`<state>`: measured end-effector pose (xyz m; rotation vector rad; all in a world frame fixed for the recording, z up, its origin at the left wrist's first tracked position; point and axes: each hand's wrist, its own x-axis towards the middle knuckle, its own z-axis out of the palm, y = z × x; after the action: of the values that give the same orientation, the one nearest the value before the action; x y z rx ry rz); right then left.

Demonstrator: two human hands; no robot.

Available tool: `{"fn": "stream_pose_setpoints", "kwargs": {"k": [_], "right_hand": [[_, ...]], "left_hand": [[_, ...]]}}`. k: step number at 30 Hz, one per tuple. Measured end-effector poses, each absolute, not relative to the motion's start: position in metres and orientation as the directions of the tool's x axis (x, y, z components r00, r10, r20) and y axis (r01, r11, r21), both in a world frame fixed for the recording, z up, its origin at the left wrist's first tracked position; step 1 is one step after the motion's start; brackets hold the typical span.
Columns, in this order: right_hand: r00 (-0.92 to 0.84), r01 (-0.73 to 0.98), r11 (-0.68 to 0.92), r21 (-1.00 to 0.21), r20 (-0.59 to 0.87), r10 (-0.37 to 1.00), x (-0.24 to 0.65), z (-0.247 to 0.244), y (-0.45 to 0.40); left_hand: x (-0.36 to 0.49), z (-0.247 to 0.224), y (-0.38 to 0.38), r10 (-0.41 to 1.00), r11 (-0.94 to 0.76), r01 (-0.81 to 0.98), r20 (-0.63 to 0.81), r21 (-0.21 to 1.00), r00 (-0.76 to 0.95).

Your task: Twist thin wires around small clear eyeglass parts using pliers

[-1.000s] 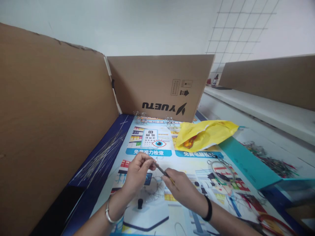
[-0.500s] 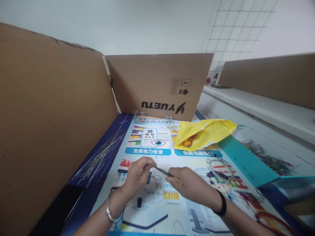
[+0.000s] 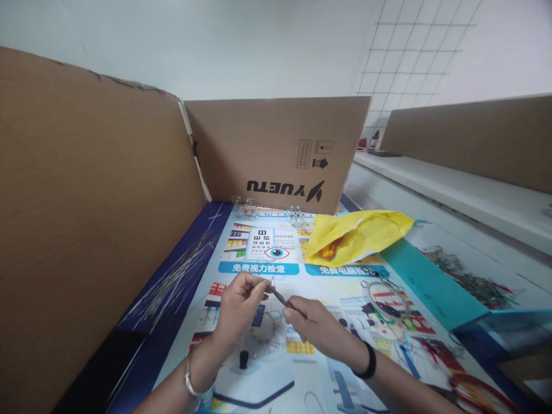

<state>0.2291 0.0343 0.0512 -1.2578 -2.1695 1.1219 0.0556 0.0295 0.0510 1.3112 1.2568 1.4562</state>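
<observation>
My right hand (image 3: 319, 325) is wrapped round a slim dark pointed tool (image 3: 279, 296), which looks like narrow pliers or tweezers. The tool slants up and left toward my left hand (image 3: 241, 305). The left thumb and fingers pinch together at its tip; what lies between them is too small to make out. Below the hands, loops of thin wire (image 3: 273, 333) rest on the printed sheet (image 3: 254, 376).
Straight thin wires (image 3: 172, 282) lie at left beside a cardboard wall (image 3: 86, 201). A yellow bag (image 3: 366, 230) with something orange inside sits back right. A teal box (image 3: 435, 287) holds tangled wire pieces (image 3: 478, 287). A wire coil (image 3: 407, 299) and red coil (image 3: 478, 394) lie at right.
My right hand has shifted slightly left and down, and the tool is tilted more steeply. The left hand has turned a little, with its fingers still pinched at the tool's tip.
</observation>
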Motion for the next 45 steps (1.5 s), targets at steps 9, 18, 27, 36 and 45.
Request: {"fn": "stream_pose_setpoints", "kwargs": {"k": [9, 18, 27, 36, 45], "right_hand": [[-0.483, 0.47, 0.237, -0.85, -0.023, 0.875, 0.221, 0.043, 0.028], [-0.475, 0.506, 0.264, -0.821, -0.01, 0.88, 0.22, 0.036, 0.026], [-0.518, 0.589, 0.414, -0.694, 0.069, 0.852, 0.227, 0.038, 0.03], [-0.573, 0.635, 0.504, -0.586, 0.081, 0.816, 0.232, 0.046, 0.03], [-0.562, 0.543, 0.41, -0.732, 0.046, 0.826, 0.232, 0.038, 0.034]], "left_hand": [[0.061, 0.043, 0.028, 0.953, -0.194, 0.101, 0.212, 0.976, -0.216], [0.056, 0.036, 0.027, 0.929, -0.242, 0.317, 0.313, 0.917, -0.196], [0.052, 0.054, 0.028, 0.954, -0.253, 0.223, 0.282, 0.941, -0.107], [0.048, 0.056, 0.028, 0.949, -0.29, 0.229, 0.31, 0.929, -0.056], [0.035, 0.068, 0.038, 0.99, -0.059, -0.048, 0.064, 0.997, 0.127]]}}
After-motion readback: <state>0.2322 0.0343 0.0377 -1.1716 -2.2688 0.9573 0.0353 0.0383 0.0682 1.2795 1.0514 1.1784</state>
